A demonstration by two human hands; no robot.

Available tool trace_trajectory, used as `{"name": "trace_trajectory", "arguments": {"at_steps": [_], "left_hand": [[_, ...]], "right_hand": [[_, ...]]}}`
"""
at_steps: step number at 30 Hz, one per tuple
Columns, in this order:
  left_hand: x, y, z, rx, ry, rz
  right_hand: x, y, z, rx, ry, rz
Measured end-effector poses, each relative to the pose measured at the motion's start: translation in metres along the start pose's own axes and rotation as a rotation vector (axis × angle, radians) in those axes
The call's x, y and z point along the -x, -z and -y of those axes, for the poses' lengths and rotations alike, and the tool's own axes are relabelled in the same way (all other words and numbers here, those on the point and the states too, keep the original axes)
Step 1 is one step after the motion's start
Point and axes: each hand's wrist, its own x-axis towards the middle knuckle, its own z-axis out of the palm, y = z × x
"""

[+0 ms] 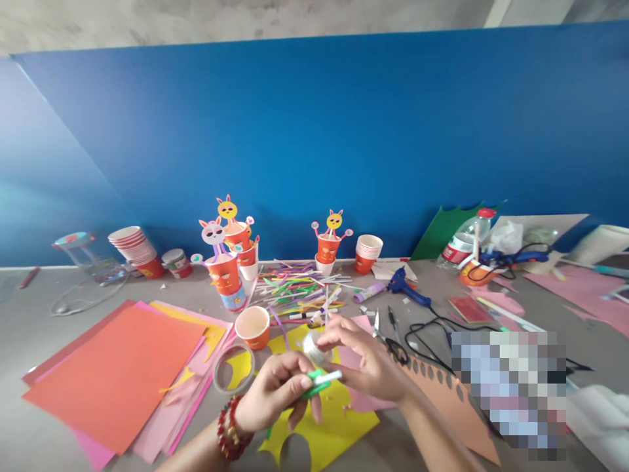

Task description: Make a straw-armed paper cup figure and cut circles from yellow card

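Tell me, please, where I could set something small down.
Bare grey tabletop shows at far left, between the white cable and the orange paper. It is crowded around the left hand and right hand: straws, scissors, yellow paper.

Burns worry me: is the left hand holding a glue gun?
No, the left hand holds a green item; the nearer glue gun lies untouched.

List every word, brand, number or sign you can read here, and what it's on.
No text is legible.
Bottle: pale marks on its red label, too blurred to read.
Tub: label too small to read.
Purple tube: too blurred to read.
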Motion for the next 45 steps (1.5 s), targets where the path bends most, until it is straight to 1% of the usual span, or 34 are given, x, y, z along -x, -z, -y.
{"name": "trace_trajectory", "arguments": {"at_steps": [2,4,10,20,29,32,39,45], "left_hand": [[0.000,0.002,0.001,-0.027,0.017,0.015],[0.000,0.004,0.002,-0.066,0.035,0.001],[0.000,0.001,0.001,-0.123,0.058,-0.037],[-0.002,-0.006,-0.005,-0.129,0.095,-0.079],[-0.005,-0.009,-0.007,-0.080,0.136,-0.061],[-0.005,-0.009,-0.006,-0.071,0.155,-0.070],[-0.004,-0.007,-0.002,-0.074,0.133,-0.080],[-0.003,-0.005,0.001,-0.106,0.140,-0.125]], "right_hand": [[0.000,0.001,0.001,0.071,0.002,-0.002],[0.000,0.002,0.000,0.123,0.012,-0.007],[0.001,0.003,-0.005,0.178,0.065,-0.025],[0.004,-0.002,-0.010,0.127,0.105,-0.085],[0.004,-0.004,-0.009,0.139,0.111,-0.101],[0.003,-0.005,-0.010,0.152,0.107,-0.100],[0.004,-0.006,-0.009,0.146,0.115,-0.109],[0.004,-0.006,-0.007,0.152,0.133,-0.131]]}}
